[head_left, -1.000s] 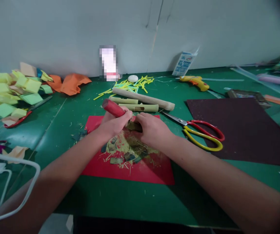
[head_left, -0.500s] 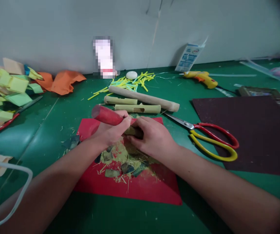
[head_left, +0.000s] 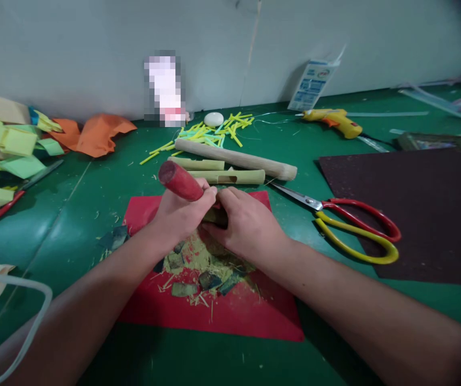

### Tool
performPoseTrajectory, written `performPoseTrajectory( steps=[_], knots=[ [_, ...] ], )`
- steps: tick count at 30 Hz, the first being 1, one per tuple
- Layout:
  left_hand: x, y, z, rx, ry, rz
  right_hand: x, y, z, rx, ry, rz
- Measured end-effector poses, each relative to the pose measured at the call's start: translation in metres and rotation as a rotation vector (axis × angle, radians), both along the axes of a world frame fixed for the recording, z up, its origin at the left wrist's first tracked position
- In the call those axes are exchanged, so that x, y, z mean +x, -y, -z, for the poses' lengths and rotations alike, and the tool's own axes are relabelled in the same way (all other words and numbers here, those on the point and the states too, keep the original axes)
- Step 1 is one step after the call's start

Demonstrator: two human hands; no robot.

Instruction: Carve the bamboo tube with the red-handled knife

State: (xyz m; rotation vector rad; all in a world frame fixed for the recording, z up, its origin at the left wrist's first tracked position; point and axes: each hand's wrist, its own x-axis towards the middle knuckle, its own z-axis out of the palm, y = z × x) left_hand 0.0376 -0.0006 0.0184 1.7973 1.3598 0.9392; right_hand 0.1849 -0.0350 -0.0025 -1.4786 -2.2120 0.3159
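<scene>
My left hand (head_left: pixel 186 212) is closed around a thick red-handled tool (head_left: pixel 181 182), its butt end raised toward the upper left. The tool's working end is hidden behind my fingers. My right hand (head_left: pixel 252 221) grips a short bamboo piece (head_left: pixel 215 216), pressed down close beside the left hand. Beneath both hands lies a red sheet (head_left: pixel 254 316), strewn with bamboo shavings and dark chips (head_left: pixel 209 280). Just beyond the hands rest two cut bamboo pieces, the nearer one (head_left: pixel 248 177) with a notch in it, and a longer pale wooden stick (head_left: pixel 234 158).
Scissors (head_left: pixel 314 203) with red and yellow handles lie to the right, partly over a dark brown sheet (head_left: pixel 415 214). Farther back are a yellow glue gun (head_left: pixel 337 122) and yellow straw pieces (head_left: pixel 238 128). Folded paper (head_left: pixel 13 142) is heaped at left. A white frame (head_left: pixel 41 311) juts in lower left.
The red handle has tipped to a steeper angle, its butt end higher and more toward me. Both hands remain together over the bamboo piece. The view has shifted slightly.
</scene>
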Motion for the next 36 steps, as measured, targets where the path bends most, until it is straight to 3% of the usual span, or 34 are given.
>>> performPoseTrajectory(
  steps=[6, 17, 25, 28, 36],
  knots=[
    [-0.003, -0.001, -0.004, -0.006, -0.036, 0.051, 0.002, -0.001, -0.003, 0.030, 0.011, -0.034],
    [-0.001, -0.003, 0.011, 0.089, 0.029, 0.038, 0.004, -0.007, -0.005, -0.045, -0.161, -0.046],
    [-0.007, -0.001, 0.014, 0.046, 0.234, 0.091, 0.005, -0.007, -0.005, -0.098, -0.251, 0.013],
    [-0.006, 0.000, 0.013, 0.078, 0.285, 0.052, 0.004, -0.007, -0.003, -0.063, -0.221, 0.006],
    [-0.002, -0.002, 0.012, 0.158, 0.142, 0.029, 0.004, -0.006, -0.002, -0.022, -0.148, -0.006]
  ],
)
